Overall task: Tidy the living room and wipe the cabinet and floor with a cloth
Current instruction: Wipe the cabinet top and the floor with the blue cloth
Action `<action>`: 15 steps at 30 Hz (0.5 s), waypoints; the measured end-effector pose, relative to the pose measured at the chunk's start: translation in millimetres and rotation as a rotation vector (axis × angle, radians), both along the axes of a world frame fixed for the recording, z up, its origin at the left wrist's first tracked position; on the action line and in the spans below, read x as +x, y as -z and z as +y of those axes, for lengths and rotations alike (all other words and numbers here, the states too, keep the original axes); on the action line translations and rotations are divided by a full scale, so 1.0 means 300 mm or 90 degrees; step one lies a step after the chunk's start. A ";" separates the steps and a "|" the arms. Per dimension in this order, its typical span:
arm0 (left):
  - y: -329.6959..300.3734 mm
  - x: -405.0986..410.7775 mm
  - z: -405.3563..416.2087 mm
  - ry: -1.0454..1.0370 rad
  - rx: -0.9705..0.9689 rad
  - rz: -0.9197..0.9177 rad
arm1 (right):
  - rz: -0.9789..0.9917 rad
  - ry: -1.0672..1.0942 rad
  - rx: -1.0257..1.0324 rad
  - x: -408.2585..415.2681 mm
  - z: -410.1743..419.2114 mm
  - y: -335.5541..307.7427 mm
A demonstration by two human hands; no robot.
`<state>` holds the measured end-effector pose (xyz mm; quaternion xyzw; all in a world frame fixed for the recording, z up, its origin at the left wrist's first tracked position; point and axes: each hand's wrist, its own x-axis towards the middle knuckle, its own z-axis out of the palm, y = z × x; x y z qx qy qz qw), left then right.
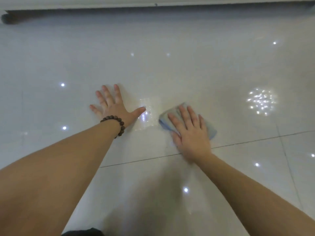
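My left hand [113, 106] lies flat on the shiny white tile floor [170, 65]. Its fingers are straight and spread wide, and it holds nothing. I wear a dark brown wooden bead bracelet [115, 124] on that wrist.

My right hand [190, 132] presses down on a small light blue cloth [167, 119]. My fingers are straight and lie on top of it. The cloth sits on the floor under my palm, and its edges stick out on both sides. It is just beside my left thumb, not touching it. A thin dark line between tiles [144, 160] runs under my right wrist. Far ahead is the white bottom edge of a cabinet [153, 1].
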<state>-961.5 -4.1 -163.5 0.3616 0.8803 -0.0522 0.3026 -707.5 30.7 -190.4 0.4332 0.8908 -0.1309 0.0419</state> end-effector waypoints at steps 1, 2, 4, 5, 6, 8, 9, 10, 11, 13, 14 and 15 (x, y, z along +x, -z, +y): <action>-0.003 0.007 -0.028 0.006 0.011 -0.007 | 0.001 0.019 0.008 0.082 -0.091 0.002; -0.006 0.017 -0.061 0.007 0.013 -0.017 | -0.011 0.038 0.009 0.148 -0.159 0.003; -0.017 0.047 -0.142 -0.017 -0.003 -0.005 | -0.046 0.078 -0.014 0.207 -0.212 0.006; -0.025 0.064 -0.189 -0.038 -0.015 0.017 | -0.059 0.109 -0.028 0.194 -0.211 0.003; -0.034 0.081 -0.235 -0.062 -0.025 0.041 | -0.069 0.143 -0.035 0.163 -0.201 -0.001; -0.052 0.098 -0.312 -0.103 -0.046 0.065 | -0.071 0.177 -0.032 0.067 -0.159 -0.006; -0.058 0.099 -0.338 -0.114 -0.059 0.059 | -0.068 0.173 -0.033 0.007 -0.119 -0.006; -0.060 0.094 -0.352 -0.113 -0.072 0.042 | -0.067 0.161 -0.043 -0.059 -0.064 -0.005; -0.058 0.090 -0.359 -0.101 -0.085 0.018 | -0.064 0.140 -0.055 -0.133 0.000 -0.005; -0.034 0.079 -0.365 -0.074 -0.099 -0.030 | -0.040 0.094 -0.054 -0.289 0.142 0.000; -0.020 0.076 -0.366 -0.067 -0.103 -0.042 | -0.032 0.071 -0.045 -0.357 0.207 0.002; -0.006 0.074 -0.367 -0.062 -0.107 -0.045 | -0.024 0.053 -0.038 -0.407 0.260 0.006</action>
